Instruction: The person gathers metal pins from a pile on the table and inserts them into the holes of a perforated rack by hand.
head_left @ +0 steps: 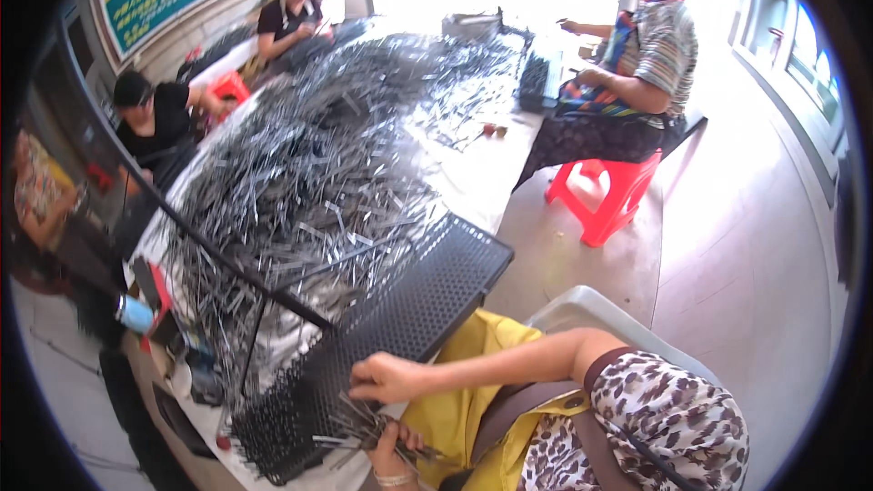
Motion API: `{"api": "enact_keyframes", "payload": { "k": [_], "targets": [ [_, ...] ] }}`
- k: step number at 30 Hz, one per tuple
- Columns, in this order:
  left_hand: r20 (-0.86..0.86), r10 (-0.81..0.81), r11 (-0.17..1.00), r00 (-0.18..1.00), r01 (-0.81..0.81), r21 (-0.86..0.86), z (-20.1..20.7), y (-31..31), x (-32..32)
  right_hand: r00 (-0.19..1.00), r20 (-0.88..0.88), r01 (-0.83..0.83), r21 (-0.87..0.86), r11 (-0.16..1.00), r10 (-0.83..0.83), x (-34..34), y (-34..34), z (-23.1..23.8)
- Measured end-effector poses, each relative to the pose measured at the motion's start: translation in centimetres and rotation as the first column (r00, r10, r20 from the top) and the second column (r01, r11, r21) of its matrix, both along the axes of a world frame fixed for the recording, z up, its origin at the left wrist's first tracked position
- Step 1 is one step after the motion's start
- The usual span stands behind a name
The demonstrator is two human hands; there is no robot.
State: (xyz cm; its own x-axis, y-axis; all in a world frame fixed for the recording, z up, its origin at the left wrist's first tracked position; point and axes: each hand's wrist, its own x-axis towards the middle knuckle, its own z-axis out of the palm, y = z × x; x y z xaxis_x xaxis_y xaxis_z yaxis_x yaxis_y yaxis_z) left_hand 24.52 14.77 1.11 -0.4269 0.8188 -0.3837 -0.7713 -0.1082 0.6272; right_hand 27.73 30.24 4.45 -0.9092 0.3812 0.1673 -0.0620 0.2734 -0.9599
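Note:
A black perforated tray (pixel 427 295) lies tilted at the table's near edge, with thin metal pins standing in its lower part. My left hand (pixel 393 455), with a bracelet at the wrist, grips a bundle of metal pins (pixel 359 427) just off the tray's lower edge. Above it, my right hand (pixel 386 377) rests on the tray with its fingertips pinched on a single pin beside the bundle. A yellow apron (pixel 455 400) lies under my forearm.
A large heap of loose metal pins (pixel 300 173) covers the long table. A dark metal bar (pixel 227 259) crosses in front of it. A seated person (pixel 637 64) on a red stool (pixel 605 195) works opposite. Other people (pixel 155 118) sit along the left. A grey chair back (pixel 591 309) is behind my arm.

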Motion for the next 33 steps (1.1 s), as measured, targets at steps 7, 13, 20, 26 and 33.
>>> {"api": "enact_keyframes", "payload": {
  "k": [7, 13, 20, 26, 33],
  "targets": [
    [-0.183, -0.045, 0.988, 0.982, 0.016, -0.157, -2.0, 0.6, -0.4, 0.999, 0.053, 0.019, -0.332, 0.943, -0.001, 1.3, -0.2, -0.7],
    [-0.049, 0.058, 0.982, 0.997, -0.066, -0.178, 0.7, 0.1, 1.4, 0.991, 0.129, 0.012, -0.414, 0.910, 0.046, 2.1, -1.0, -0.8],
    [-0.183, -0.103, 0.991, 0.978, 0.084, -0.107, 2.4, 1.3, 0.4, 0.985, 0.024, 0.171, -0.249, 0.953, -0.170, 2.1, -0.3, -1.3],
    [-0.148, -0.029, 0.993, 0.989, 0.012, -0.119, 2.9, 2.5, 0.1, 0.954, 0.110, 0.298, -0.462, 0.835, -0.279, 1.9, 0.3, 0.7],
    [-0.171, -0.014, 0.991, 0.985, -0.009, -0.136, 2.1, 1.2, -0.1, 0.936, 0.010, 0.338, -0.305, 0.890, -0.352, 0.3, 1.3, 1.8]
  ]
}}
